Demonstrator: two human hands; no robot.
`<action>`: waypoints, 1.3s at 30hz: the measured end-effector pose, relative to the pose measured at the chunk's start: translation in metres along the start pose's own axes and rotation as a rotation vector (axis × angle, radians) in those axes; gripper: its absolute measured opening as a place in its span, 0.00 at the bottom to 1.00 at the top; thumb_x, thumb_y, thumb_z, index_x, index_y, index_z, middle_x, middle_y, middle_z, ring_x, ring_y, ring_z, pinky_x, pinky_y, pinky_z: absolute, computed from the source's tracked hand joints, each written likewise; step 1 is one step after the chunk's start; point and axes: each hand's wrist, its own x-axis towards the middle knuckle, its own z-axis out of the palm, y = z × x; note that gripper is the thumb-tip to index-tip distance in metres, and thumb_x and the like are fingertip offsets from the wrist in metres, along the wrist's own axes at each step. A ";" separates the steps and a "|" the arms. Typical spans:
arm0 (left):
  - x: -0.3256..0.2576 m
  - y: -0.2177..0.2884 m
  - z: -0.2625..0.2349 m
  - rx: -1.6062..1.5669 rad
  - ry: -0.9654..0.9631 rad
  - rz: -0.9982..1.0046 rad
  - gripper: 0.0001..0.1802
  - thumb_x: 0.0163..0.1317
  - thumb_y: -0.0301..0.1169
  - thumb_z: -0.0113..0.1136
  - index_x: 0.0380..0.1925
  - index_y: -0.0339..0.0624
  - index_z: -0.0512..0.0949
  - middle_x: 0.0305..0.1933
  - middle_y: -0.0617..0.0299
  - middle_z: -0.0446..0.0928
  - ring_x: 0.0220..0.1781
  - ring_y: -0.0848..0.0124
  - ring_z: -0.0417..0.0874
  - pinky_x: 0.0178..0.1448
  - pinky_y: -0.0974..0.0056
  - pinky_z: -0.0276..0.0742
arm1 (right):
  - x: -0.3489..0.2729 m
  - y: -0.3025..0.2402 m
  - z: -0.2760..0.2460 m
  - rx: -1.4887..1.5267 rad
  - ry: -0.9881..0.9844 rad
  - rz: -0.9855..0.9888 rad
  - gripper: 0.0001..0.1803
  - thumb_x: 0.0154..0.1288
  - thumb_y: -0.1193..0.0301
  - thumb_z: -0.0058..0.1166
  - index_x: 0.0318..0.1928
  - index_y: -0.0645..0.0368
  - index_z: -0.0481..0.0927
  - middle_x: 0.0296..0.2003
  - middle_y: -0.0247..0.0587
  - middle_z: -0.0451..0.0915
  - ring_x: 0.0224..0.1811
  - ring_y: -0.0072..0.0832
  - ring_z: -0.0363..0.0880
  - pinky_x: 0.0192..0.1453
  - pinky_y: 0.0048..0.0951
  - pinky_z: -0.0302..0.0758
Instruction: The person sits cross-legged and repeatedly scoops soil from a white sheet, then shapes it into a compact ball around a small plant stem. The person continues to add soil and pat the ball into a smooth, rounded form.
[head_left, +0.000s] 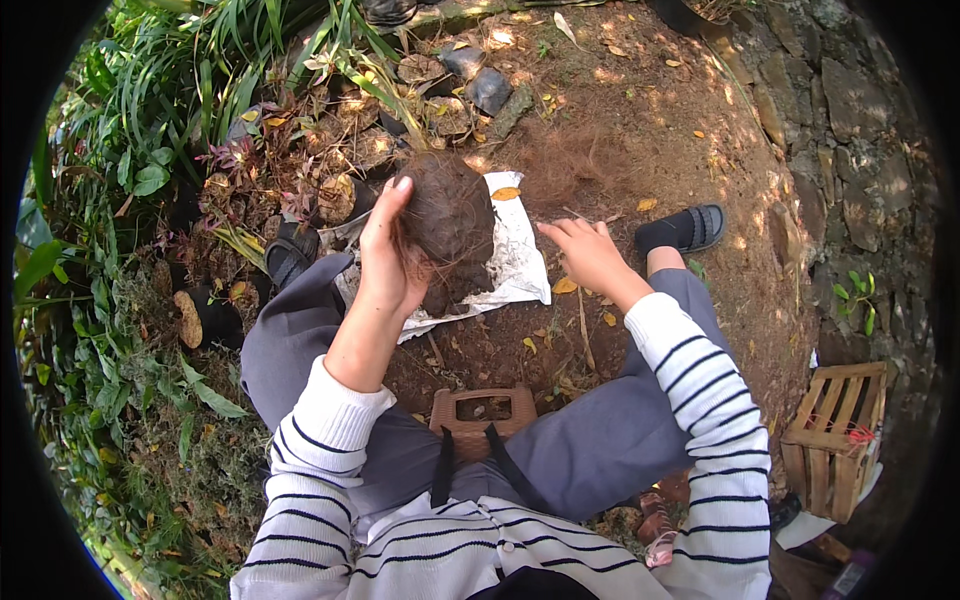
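Note:
My left hand is wrapped round the side of a brown root ball, thumb up along its edge. Fine hair-like roots cover the ball, and a pale stem with long green leaves appears to rise from its far side. Beneath it lies a white sheet smeared with soil; dark clumps of soil sit at the ball's near side. To the right of the ball, apart from it, my right hand hovers by the sheet's edge with its fingers partly stretched and nothing visible in them.
Loose brown fibres lie on the soil beyond the sheet. Dark plant bags and stones stand at the far left, with dense greenery along the left. A brown plastic stool is between my legs. A wooden crate stands by the stone wall.

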 end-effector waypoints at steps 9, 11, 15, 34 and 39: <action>0.009 0.022 -0.016 -0.088 0.290 0.000 0.28 0.70 0.48 0.44 0.61 0.42 0.71 0.58 0.53 0.77 0.59 0.57 0.79 0.61 0.49 0.74 | 0.073 0.003 0.190 0.141 -0.459 0.240 0.26 0.61 0.76 0.50 0.60 0.45 0.79 0.57 0.45 0.80 0.62 0.42 0.77 0.65 0.55 0.69; 0.005 0.023 -0.016 -0.074 0.331 -0.017 0.28 0.70 0.48 0.44 0.61 0.41 0.71 0.58 0.54 0.77 0.58 0.57 0.79 0.61 0.50 0.74 | 0.086 -0.023 0.216 0.129 -0.488 0.248 0.32 0.60 0.76 0.52 0.67 0.43 0.73 0.59 0.43 0.78 0.63 0.41 0.76 0.64 0.54 0.70; 0.000 0.024 -0.019 -0.122 0.326 -0.104 0.28 0.70 0.46 0.45 0.62 0.39 0.70 0.59 0.54 0.77 0.58 0.60 0.79 0.63 0.53 0.73 | 0.103 -0.060 0.255 0.217 -0.278 0.425 0.42 0.58 0.73 0.59 0.74 0.48 0.61 0.56 0.45 0.77 0.60 0.45 0.75 0.62 0.55 0.71; 0.003 0.022 -0.008 -0.162 0.424 -0.151 0.27 0.69 0.48 0.48 0.61 0.42 0.73 0.61 0.56 0.77 0.61 0.59 0.77 0.65 0.52 0.70 | 0.174 -0.075 0.285 0.539 0.331 0.765 0.17 0.52 0.71 0.70 0.41 0.51 0.76 0.37 0.30 0.82 0.47 0.37 0.79 0.54 0.45 0.68; -0.001 0.025 -0.013 -0.131 0.408 -0.155 0.27 0.69 0.48 0.48 0.61 0.42 0.73 0.60 0.57 0.77 0.61 0.60 0.77 0.65 0.53 0.71 | 0.176 -0.070 0.287 0.698 0.372 0.865 0.22 0.54 0.74 0.67 0.48 0.53 0.74 0.38 0.36 0.84 0.43 0.36 0.84 0.55 0.44 0.70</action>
